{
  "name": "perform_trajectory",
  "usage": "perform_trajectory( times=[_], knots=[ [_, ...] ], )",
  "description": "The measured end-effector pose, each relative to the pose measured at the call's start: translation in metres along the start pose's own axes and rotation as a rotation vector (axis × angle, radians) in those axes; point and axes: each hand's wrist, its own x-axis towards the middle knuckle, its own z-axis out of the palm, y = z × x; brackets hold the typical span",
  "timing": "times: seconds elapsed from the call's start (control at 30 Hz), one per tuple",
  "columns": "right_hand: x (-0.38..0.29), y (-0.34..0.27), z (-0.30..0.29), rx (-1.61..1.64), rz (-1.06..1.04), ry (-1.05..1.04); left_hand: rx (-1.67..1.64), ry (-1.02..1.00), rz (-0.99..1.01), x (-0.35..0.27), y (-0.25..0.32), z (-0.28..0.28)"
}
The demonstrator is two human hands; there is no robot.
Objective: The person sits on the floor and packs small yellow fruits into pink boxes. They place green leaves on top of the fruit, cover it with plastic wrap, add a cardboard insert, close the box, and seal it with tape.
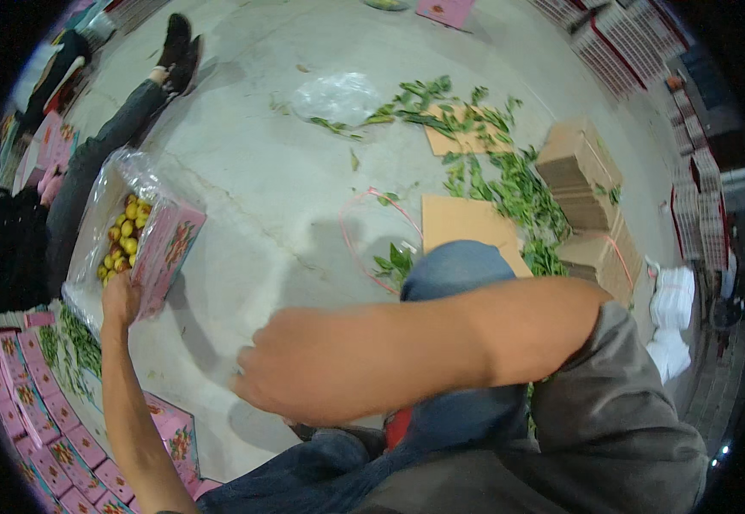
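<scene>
A pink printed carton (pixel 170 257) with a clear plastic liner (pixel 99 199) stands at the left, tilted in the view. Inside it lie yellow-green fruits with brown patches (pixel 126 228), which look like jujubes. My left hand (pixel 121 299) reaches over the carton's near end, its fingertips at the lowest fruits. What those fingers grip is hidden. My right hand (pixel 276 372) hangs above the floor in front of my knees, blurred, with its fingers curled. Its palm faces away, so I cannot see whether it holds anything.
Another person's outstretched leg (pixel 115 122) lies beyond the carton. Stacked pink cartons (pixel 58 424) fill the lower left. Leafy green cuttings (pixel 507 180), cardboard sheets (pixel 462 221), a pink strap loop (pixel 341 221) and a clear plastic bag (pixel 337 96) lie on the floor. Bundled flat cardboard (pixel 581 160) stands at right.
</scene>
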Motion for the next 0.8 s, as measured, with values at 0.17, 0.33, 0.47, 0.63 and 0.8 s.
perform_trajectory(
  times=[0.17,0.33,0.47,0.63,0.8],
  knots=[
    [0.012,0.011,-0.032,0.200,0.230,-0.234,0.010,-0.033,0.119,-0.040,0.039,0.011],
    [-0.025,0.047,-0.051,0.318,0.229,0.034,-0.186,-0.137,0.190,-0.132,0.105,0.008],
    [-0.120,0.084,-0.039,0.252,0.486,0.489,-0.106,-0.252,0.288,-0.203,0.154,0.004],
    [-0.325,0.074,0.024,-0.013,1.068,0.394,-0.158,-0.379,0.434,-0.261,0.196,-0.002],
    [-0.477,-0.011,0.133,0.114,1.520,0.254,-0.095,-0.501,0.466,-0.271,0.214,-0.013]
  ],
)
